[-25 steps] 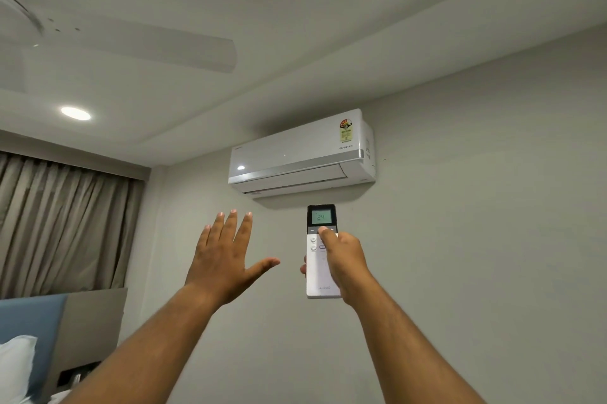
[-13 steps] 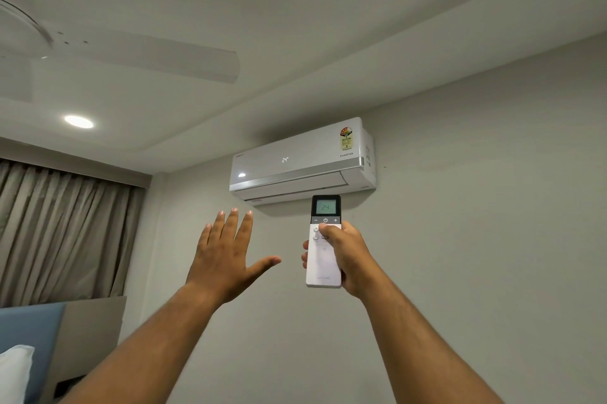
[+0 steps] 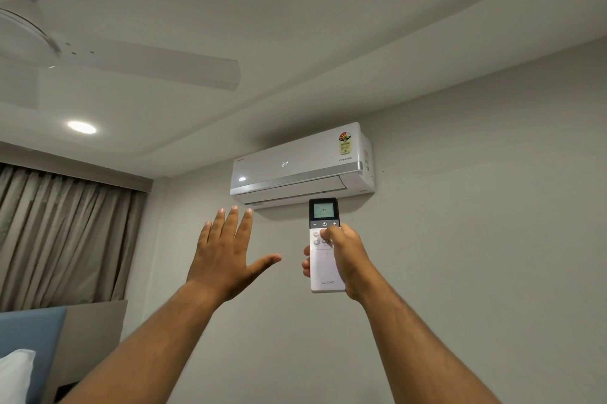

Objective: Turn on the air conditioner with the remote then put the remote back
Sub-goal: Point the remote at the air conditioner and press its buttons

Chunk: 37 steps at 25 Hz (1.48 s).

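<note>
With air conditioner (image 3: 300, 167) showing 24, switch-on looks done; right hand (image 3: 345, 255) fingers clamped on remote (image 3: 325, 259), left hand (image 3: 226, 259) fingers apart; return pending.

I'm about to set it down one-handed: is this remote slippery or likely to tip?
The remote looks smooth and glossy, so probably a bit slippery. The right hand wraps it easily, so likely light and rigid. Slim and flat, it should lie stable, but stood on end would probably tip.
</note>
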Tool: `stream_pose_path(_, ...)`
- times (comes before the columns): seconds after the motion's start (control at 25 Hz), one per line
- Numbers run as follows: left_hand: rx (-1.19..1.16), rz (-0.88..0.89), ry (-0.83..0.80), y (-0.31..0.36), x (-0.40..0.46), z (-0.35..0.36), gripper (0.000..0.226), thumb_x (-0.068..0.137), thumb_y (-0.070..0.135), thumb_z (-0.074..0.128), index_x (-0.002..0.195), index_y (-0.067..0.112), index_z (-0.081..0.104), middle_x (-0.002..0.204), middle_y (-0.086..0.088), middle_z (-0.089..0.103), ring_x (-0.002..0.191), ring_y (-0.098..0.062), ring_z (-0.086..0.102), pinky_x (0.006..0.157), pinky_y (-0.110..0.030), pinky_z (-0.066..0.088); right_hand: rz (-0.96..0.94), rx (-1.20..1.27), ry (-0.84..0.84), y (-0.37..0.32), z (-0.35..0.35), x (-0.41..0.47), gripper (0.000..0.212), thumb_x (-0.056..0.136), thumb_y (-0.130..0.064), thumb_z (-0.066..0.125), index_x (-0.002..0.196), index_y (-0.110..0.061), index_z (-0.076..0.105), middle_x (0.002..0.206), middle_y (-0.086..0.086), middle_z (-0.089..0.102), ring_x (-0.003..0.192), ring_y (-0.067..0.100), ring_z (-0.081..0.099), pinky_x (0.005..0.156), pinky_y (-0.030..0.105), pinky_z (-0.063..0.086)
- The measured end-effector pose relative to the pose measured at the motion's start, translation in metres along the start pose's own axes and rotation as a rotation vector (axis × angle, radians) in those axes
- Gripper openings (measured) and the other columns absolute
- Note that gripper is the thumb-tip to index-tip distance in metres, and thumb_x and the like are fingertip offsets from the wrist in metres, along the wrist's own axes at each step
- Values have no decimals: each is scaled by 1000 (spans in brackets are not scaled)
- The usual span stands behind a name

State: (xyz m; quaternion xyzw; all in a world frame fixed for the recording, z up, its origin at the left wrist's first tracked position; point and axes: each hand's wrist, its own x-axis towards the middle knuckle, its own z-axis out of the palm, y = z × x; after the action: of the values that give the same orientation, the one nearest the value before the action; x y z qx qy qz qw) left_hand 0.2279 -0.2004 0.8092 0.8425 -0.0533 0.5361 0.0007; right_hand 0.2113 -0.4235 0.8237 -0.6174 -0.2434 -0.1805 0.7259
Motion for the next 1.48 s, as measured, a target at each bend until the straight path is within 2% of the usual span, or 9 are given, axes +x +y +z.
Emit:
stream_pose_path(0.36, -12, 9, 14, 6, -4, -3, 116, 62, 93, -5, 151, 19, -6, 163, -11, 1, 149, -30, -5, 118, -45, -2, -39, 12, 36, -2, -1, -1, 12, 87, -17, 48, 94, -9, 54, 69, 21, 67, 53, 35, 65, 53, 39, 58)
stream_pose_path(0.76, 3, 2, 5, -1, -6, 7, 120, 61, 93, -6, 151, 13, -7, 163, -12, -1, 149, -29, -7, 115, -41, -8, 14, -106, 51, 8, 5, 3, 13, 93, -23, 48, 98, -11, 53, 77, 21, 68, 53, 28, 68, 51, 33, 58)
stream_pose_path(1.48, 72, -4, 22, -22, 0, 18, 117, 65, 90, -4, 151, 11, -6, 163, -14, -1, 149, -31, -8, 117, -42, -6, 5, -106, 46, 25, 19, 22, 15, 93, -21, 47, 97, -8, 53, 75, 22, 67, 51, 31, 67, 53, 36, 58)
